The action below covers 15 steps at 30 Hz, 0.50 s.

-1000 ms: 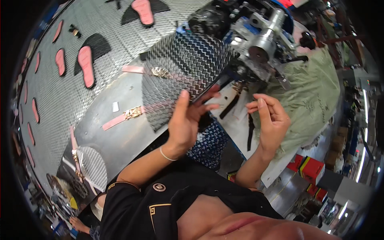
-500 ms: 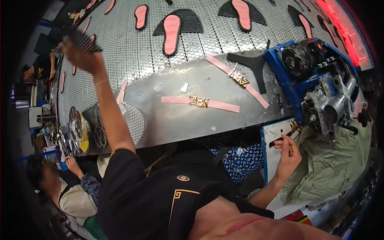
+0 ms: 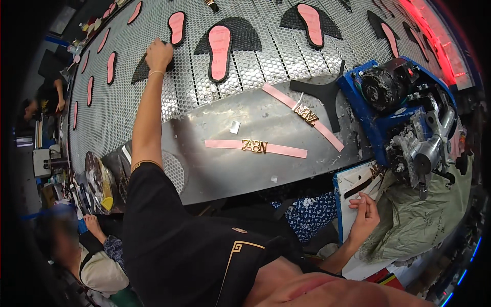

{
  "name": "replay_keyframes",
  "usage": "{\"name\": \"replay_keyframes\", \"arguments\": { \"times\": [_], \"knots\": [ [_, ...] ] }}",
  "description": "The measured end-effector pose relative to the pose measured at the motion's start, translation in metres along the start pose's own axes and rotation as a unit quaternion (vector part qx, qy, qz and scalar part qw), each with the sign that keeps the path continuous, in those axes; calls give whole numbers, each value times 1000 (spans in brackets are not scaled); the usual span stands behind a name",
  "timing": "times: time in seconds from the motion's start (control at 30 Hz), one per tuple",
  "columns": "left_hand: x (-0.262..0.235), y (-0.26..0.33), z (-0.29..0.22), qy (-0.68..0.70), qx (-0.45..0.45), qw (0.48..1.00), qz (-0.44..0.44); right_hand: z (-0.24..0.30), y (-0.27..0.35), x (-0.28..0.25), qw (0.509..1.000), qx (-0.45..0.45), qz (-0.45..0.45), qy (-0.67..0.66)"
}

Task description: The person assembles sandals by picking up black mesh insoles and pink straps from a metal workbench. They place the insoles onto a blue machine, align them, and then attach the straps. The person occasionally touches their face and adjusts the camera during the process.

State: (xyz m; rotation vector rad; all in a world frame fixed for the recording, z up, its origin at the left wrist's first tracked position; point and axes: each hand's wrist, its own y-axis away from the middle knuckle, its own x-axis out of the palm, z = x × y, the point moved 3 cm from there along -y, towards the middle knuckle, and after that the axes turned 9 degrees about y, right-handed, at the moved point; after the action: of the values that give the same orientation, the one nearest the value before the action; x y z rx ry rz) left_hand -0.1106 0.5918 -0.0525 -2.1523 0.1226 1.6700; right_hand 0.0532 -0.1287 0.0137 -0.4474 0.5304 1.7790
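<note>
Black mesh piece (image 3: 143,72) lies on the metal belt (image 3: 181,97) under my left hand (image 3: 159,55); I cannot tell whether either hand's fingers pinch anything. My right hand (image 3: 364,214) curls near the white board (image 3: 353,177).

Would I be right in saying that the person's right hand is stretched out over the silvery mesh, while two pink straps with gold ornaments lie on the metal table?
Not quite: the head view shows that it is the left hand that is stretched out over the silvery mesh, while two pink straps with gold ornaments lie on the metal table.
</note>
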Motion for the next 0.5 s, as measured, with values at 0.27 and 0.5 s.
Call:
{"name": "replay_keyframes", "arguments": {
  "times": [0.27,0.5],
  "knots": [
    [30,-47,-48,75,-90,991,57,1,8,-6,1000,20,-20,14],
    [-60,0,-62,198,10,970,-137,-10,21,-29,967,-29,-196,159]
  ]
}}
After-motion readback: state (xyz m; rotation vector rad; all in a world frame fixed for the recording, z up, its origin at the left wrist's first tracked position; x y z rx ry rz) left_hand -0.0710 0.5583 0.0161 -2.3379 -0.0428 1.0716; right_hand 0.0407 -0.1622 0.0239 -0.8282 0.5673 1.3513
